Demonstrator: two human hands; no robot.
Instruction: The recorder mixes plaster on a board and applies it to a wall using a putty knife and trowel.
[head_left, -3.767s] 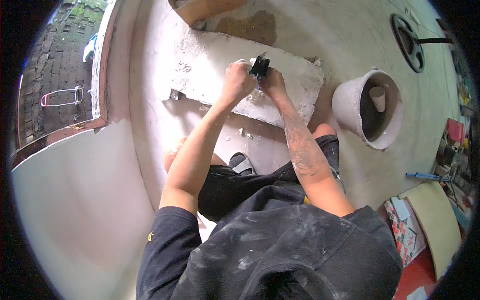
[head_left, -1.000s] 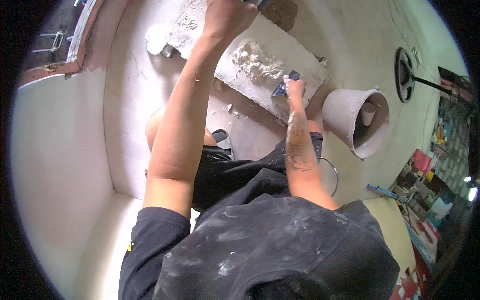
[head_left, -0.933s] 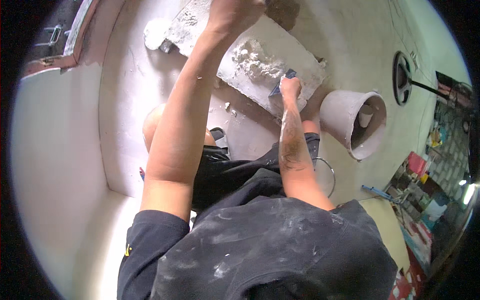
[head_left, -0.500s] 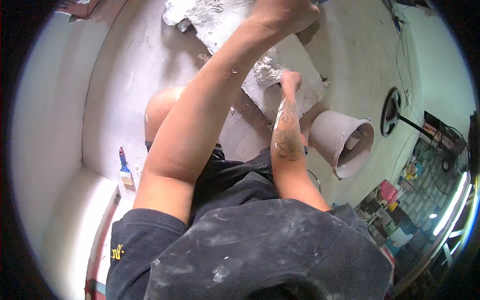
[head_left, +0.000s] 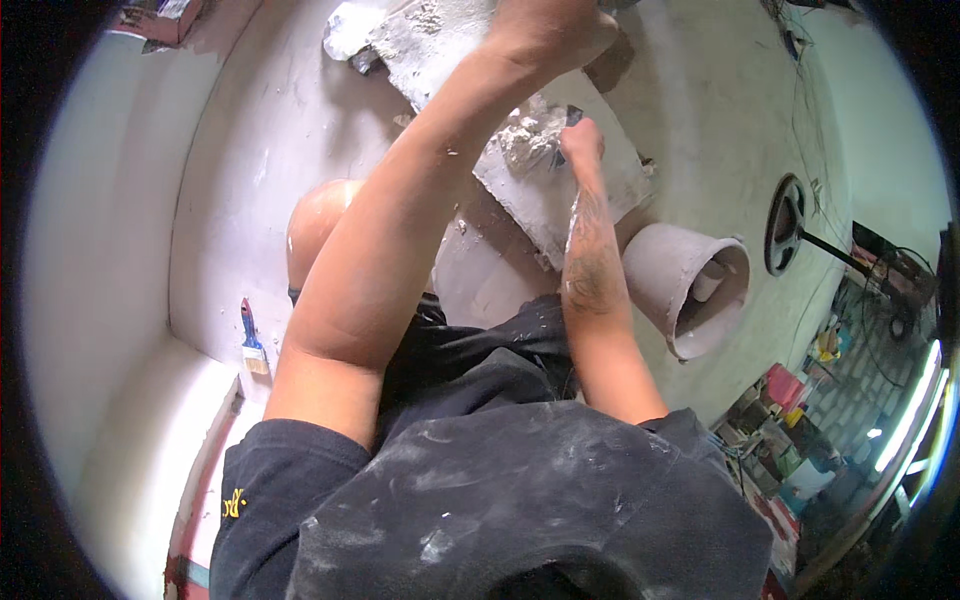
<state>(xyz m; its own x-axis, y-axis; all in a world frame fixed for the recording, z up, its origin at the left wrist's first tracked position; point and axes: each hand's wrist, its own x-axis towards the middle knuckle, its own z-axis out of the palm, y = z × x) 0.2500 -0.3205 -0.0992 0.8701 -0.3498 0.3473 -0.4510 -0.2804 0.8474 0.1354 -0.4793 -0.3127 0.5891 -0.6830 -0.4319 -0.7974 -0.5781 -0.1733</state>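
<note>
A pale board (head_left: 610, 150) bears a lumpy heap of wet white plaster (head_left: 530, 135). At the heap's right edge my right hand (head_left: 583, 145) is closed around a tool. A dark handle end (head_left: 573, 115) sticks out above the fist, and a bit of thin grey blade shows beside the plaster; it looks like a putty knife. My left arm crosses over the board, and my left hand (head_left: 565, 35) is closed near the top edge, its fingers mostly turned away. A dark piece shows just beyond it, but I cannot make out what it holds.
Right of the board a plaster-smeared bucket (head_left: 655, 265) lies tipped on its side. A paintbrush (head_left: 252, 340) with a blue handle is on the floor at left. Farther right stand a black round-based stand (head_left: 785, 225) and assorted clutter (head_left: 780, 430). My bent knee (head_left: 315, 225) is beside the board.
My right hand has shifted slightly up and turned, so the tool's dark handle end now shows. The plaster beside it looks more broken up. My left hand has moved a little left.
</note>
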